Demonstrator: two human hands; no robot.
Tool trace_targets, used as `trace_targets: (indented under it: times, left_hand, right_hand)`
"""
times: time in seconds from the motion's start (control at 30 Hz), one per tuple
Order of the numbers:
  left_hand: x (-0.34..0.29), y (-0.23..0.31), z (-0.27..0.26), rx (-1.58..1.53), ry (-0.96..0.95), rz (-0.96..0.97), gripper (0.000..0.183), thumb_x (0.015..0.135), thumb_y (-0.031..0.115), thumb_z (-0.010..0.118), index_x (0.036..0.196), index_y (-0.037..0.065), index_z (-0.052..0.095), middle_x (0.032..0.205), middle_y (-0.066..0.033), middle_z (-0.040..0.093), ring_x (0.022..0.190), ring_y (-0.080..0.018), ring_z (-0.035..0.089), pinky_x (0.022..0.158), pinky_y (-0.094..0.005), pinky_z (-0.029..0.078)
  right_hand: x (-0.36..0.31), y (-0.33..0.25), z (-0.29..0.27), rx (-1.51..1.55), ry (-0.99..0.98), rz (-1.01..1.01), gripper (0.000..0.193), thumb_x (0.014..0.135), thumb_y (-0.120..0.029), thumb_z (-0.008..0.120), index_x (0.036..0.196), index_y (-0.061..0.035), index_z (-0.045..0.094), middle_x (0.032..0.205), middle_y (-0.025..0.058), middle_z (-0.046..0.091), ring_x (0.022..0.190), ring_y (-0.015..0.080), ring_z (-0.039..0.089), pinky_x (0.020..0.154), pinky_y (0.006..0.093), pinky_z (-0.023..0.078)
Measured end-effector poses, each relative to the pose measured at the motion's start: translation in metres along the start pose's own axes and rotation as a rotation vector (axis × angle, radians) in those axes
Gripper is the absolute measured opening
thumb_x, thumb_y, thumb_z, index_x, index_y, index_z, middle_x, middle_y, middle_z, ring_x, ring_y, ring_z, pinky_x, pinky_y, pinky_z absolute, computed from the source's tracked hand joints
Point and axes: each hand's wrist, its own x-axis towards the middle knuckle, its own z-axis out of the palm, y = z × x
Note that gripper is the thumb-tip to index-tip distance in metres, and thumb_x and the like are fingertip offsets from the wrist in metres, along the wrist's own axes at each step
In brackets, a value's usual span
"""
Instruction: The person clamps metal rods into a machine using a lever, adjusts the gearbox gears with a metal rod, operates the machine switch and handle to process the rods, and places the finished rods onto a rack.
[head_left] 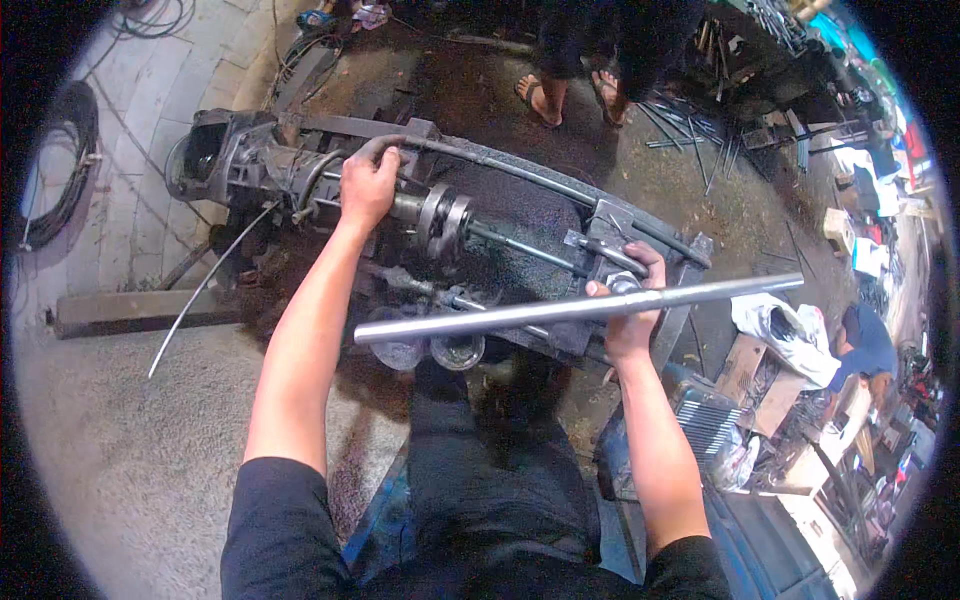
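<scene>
Plainly, the right hand (632, 325) grips a rod (480, 319); the left hand (368, 190) curls over the rail (490, 163), how firmly I can't tell.

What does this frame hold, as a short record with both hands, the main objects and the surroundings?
Left hand: at the machine, near its paired discs; grip unclear
Right hand: by a shiny metal bar, which crosses in front of it
Bar: long, straight, its right end higher in the picture
Far side: a person's sandalled feet
</scene>
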Motion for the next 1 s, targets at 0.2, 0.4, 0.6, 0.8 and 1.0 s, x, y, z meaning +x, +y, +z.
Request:
trace_targets:
  times: [0.2,0.4,0.6,0.8,1.0]
  left_hand:
    - [-0.022,0.019,0.004,0.157,0.043,0.135,0.039,0.088,0.024,0.057,0.119,0.000,0.059,0.115,-0.0235,0.061,0.110,-0.0362,0.059,0.095,-0.0397,0.045]
    - [-0.135,0.032,-0.041,0.123,0.135,0.087,0.062,0.085,0.015,0.059,0.140,0.001,0.036,0.149,-0.0245,0.028,0.138,-0.0372,0.028,0.113,-0.0385,0.025]
    - [-0.290,0.039,-0.062,0.307,0.126,-0.182,0.068,0.082,0.014,0.063,0.142,0.002,0.034,0.151,-0.0237,0.022,0.141,-0.0409,0.017,0.115,-0.0435,0.019]
    - [-0.319,0.018,-0.082,0.362,0.079,-0.425,0.084,0.079,0.020,0.067,0.144,-0.006,0.020,0.151,-0.0278,0.017,0.141,-0.0438,0.014,0.115,-0.0435,0.018]
    - [-0.318,0.005,-0.088,0.266,-0.137,-0.518,0.086,0.080,0.024,0.067,0.144,-0.009,0.019,0.151,-0.0291,0.012,0.138,-0.0407,0.024,0.113,-0.0379,0.026]
  right_hand:
    - [0.002,0.000,-0.012,-0.063,-0.112,0.065,0.062,0.069,-0.006,0.076,0.119,-0.0006,0.039,0.121,0.0133,0.045,0.114,0.0252,0.047,0.103,0.0359,0.037]
    - [-0.022,-0.116,-0.035,-0.977,-0.519,0.132,0.068,0.078,-0.027,0.069,0.131,0.0022,0.039,0.130,0.0289,0.047,0.117,0.0391,0.052,0.100,0.0402,0.042]
    - [-0.018,-0.148,-0.051,-1.118,-0.289,-0.348,0.041,0.073,-0.017,0.067,0.112,-0.0076,0.060,0.118,0.0198,0.054,0.107,0.0353,0.053,0.094,0.0461,0.041]
    - [0.008,-0.129,-0.047,-1.354,-0.508,-0.432,0.042,0.068,-0.009,0.064,0.108,-0.0077,0.053,0.109,0.0149,0.057,0.108,0.0331,0.052,0.097,0.0470,0.037]
    - [0.004,-0.148,-0.038,-1.386,-0.541,-0.398,0.043,0.074,-0.031,0.069,0.107,-0.0066,0.054,0.106,0.0149,0.061,0.107,0.0328,0.055,0.096,0.0484,0.038]
